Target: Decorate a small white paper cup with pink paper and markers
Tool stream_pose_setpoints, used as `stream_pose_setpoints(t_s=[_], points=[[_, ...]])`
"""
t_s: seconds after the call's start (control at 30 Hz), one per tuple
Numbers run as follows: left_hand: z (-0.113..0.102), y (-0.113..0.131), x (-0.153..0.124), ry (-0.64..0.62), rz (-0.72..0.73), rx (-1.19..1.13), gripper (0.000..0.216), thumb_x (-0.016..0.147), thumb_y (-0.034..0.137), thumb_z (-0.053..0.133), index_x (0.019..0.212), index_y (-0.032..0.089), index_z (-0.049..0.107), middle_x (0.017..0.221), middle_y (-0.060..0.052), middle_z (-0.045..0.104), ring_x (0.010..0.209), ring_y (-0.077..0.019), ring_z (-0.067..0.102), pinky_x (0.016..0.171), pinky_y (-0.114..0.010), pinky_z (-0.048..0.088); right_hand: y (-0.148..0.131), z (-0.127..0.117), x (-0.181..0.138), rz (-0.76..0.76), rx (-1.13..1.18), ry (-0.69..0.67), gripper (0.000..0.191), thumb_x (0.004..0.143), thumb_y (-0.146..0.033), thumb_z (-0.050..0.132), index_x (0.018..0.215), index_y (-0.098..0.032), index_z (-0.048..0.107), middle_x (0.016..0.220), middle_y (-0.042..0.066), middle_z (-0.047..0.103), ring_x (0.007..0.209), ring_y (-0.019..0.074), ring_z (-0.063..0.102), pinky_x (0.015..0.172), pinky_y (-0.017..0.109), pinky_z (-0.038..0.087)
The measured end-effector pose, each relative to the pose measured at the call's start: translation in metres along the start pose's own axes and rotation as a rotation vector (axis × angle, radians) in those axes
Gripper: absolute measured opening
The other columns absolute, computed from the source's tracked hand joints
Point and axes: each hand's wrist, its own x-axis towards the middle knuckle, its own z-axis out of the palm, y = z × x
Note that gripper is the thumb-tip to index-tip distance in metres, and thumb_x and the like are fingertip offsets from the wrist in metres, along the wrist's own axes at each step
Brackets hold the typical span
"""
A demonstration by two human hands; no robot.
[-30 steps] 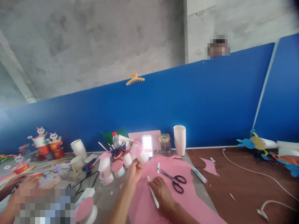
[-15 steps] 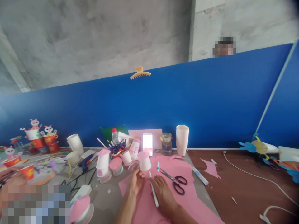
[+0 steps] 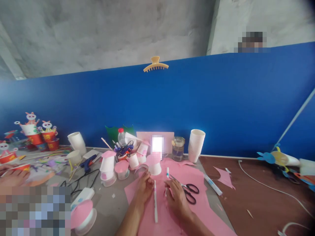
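Observation:
Pink paper [image 3: 197, 209] lies spread over the table beneath both hands. My left hand [image 3: 144, 186] rests at its left part with the fingers curled in; whatever they may hold is hidden. Beside those fingertips lies a slim white pen [image 3: 155, 205], running lengthwise between my hands. My right hand [image 3: 177, 198] is on the paper to the right of the pen, its fingers bent and somewhat apart. Just right of it are black-handled scissors [image 3: 192, 189], partly behind the fingers. A small white and blue cap [image 3: 167, 172] lies ahead. Beyond my left hand stands a white paper cup [image 3: 155, 168] with a pink top.
Pink-topped cups [image 3: 107, 165] and a tub [image 3: 122, 169] stand left, near a blue glue gun [image 3: 87, 162]. A glass jar [image 3: 178, 150] and stacked white cups [image 3: 196, 146] line the blue partition [image 3: 209, 105]. Another person's hand [image 3: 14, 177] is at far left.
The white pen has shifted left, away from my right hand, and lies straighter. My right hand has moved slightly right and its fingers have lifted and bent. The camera view has shifted a little.

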Motion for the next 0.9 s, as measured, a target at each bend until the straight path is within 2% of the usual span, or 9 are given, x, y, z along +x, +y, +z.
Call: stream_pose_setpoints(t_s=[0.13,0.27,0.53,0.7,0.9], points=[[0.0,0.002,0.001,0.001,-0.043,-0.02,0.023,0.069,-0.003,0.065,0.077,0.016,0.053,0.058,0.009,0.052,0.042,-0.0012,0.048,0.046,-0.015,0.045,0.003,0.0,-0.003,-0.019,-0.029,-0.012,0.024,0.084,-0.01,0.042,0.101,-0.022,0.055,0.087,0.006,0.065,0.082,0.0222,0.061,0.077,0.039,0.049],[0.004,0.003,-0.001,-0.014,-0.075,-0.063,0.021,0.069,-0.003,0.063,0.074,0.015,0.052,0.054,0.01,0.049,0.037,-0.0007,0.043,0.045,-0.017,0.043,0.0,-0.001,-0.002,0.002,-0.012,-0.06,0.022,0.085,-0.01,0.042,0.097,-0.022,0.056,0.085,0.006,0.065,0.08,0.0218,0.061,0.074,0.038,0.049],[0.01,0.004,-0.005,-0.058,-0.125,-0.139,0.022,0.077,0.004,0.058,0.063,0.016,0.047,0.045,0.011,0.035,0.037,-0.0025,0.04,0.047,-0.018,0.043,-0.002,0.0,-0.003,0.025,0.009,-0.114,0.019,0.085,-0.011,0.043,0.092,-0.021,0.057,0.08,0.005,0.063,0.075,0.021,0.06,0.068,0.036,0.048],[0.011,0.004,-0.005,-0.06,-0.132,-0.16,0.02,0.077,0.004,0.056,0.063,0.016,0.049,0.045,0.009,0.04,0.039,-0.0048,0.043,0.049,-0.02,0.045,0.0,0.0,-0.004,0.028,-0.006,-0.125,0.017,0.086,-0.012,0.044,0.09,-0.021,0.058,0.079,0.005,0.063,0.075,0.0207,0.06,0.068,0.036,0.048],[0.012,0.006,-0.006,-0.024,-0.151,-0.182,0.016,0.076,0.002,0.053,0.064,0.013,0.058,0.058,-0.004,0.064,0.052,-0.0117,0.06,0.056,-0.024,0.05,0.001,0.0,-0.006,0.041,-0.002,-0.14,0.017,0.086,-0.013,0.045,0.09,-0.021,0.059,0.08,0.006,0.064,0.076,0.0209,0.061,0.068,0.035,0.048]])
